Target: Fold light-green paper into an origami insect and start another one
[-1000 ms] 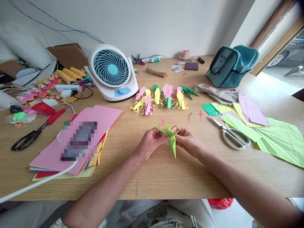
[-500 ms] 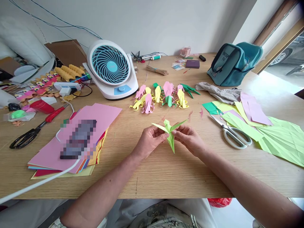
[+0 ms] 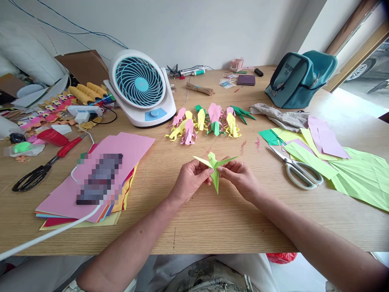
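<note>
A light green origami piece [image 3: 215, 165] with several pointed arms is held above the wooden table, one point hanging down toward me. My left hand [image 3: 192, 178] pinches it from the left between thumb and fingers. From the right, my right hand [image 3: 238, 175] grips it the same way, the thumb near its centre. Both hands' fingertips are partly hidden behind the paper. Just beyond them stands a group of folded paper figures [image 3: 189, 132] in pink, yellow and green.
White-handled scissors [image 3: 300, 172] lie to the right beside cut paper sheets [image 3: 361, 174]. On the left are a stack of coloured paper [image 3: 130, 144], a blurred-out dark object and red-and-black scissors [image 3: 45, 168]. A fan [image 3: 139, 87] and a teal bag [image 3: 299, 81] stand farther back.
The origami piece's hanging point has swung slightly left and up, and its top has shifted a little left. Both hands keep their hold in nearly the same place.
</note>
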Available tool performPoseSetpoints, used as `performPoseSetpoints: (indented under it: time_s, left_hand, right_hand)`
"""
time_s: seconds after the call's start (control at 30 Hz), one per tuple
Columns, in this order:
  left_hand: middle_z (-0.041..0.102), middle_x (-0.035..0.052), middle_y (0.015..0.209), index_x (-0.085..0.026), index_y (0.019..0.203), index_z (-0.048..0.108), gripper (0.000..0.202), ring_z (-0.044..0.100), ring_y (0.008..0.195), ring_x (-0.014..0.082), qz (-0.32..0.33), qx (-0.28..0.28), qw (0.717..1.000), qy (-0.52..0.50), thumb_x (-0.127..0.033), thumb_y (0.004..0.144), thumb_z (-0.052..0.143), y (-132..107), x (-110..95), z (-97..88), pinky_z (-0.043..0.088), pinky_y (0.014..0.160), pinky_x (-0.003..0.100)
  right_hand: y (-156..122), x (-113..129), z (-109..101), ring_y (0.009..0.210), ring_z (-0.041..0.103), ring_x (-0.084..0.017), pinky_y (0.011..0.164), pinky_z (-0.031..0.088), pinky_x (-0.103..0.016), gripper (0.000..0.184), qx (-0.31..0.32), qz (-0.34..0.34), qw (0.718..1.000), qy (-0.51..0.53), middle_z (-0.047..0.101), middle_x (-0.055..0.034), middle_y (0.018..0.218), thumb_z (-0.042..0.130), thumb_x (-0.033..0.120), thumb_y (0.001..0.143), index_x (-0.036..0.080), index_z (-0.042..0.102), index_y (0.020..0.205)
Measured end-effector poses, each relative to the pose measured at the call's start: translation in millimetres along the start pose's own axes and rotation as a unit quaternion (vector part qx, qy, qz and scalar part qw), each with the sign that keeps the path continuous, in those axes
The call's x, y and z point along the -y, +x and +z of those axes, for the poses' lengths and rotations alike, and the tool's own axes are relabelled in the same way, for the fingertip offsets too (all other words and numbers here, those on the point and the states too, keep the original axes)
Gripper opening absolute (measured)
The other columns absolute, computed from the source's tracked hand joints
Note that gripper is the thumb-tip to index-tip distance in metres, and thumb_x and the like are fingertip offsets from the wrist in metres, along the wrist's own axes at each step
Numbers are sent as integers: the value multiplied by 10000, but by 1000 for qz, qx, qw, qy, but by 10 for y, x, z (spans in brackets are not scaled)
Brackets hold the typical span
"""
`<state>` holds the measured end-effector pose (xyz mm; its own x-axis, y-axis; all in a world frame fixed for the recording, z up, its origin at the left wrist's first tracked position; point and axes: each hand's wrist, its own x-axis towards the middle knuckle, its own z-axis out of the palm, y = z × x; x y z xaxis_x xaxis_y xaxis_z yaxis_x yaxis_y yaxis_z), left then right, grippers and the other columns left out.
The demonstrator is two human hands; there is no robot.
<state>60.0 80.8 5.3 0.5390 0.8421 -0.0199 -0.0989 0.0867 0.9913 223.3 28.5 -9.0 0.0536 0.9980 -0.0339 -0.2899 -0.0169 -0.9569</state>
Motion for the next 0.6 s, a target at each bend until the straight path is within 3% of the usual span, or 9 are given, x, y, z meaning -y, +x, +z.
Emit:
performPoseSetpoints:
  time_s: [0.37, 0.6]
  left_hand:
    - [658, 0, 623, -125, 790, 672, 270, 603, 542, 103, -1, -16, 999, 33, -337, 693, 809, 15, 68, -15, 488, 492, 197]
    - [605, -15, 586, -143, 706, 675, 286, 528, 491, 86, 25, -14, 996, 88, -401, 694, 797, 9, 81, -21, 417, 430, 192]
  right_hand:
    - [-1, -16, 37, 695, 603, -158, 724, 491, -324, 305, -28, -34, 999, -17, 653, -1, 710, 805, 451, 699, 204, 628, 719]
    - [-29, 13, 65, 693, 609, -161, 716, 487, -316, 310, 4, -35, 999, -24, 648, 4, 710, 778, 469, 732, 219, 594, 742]
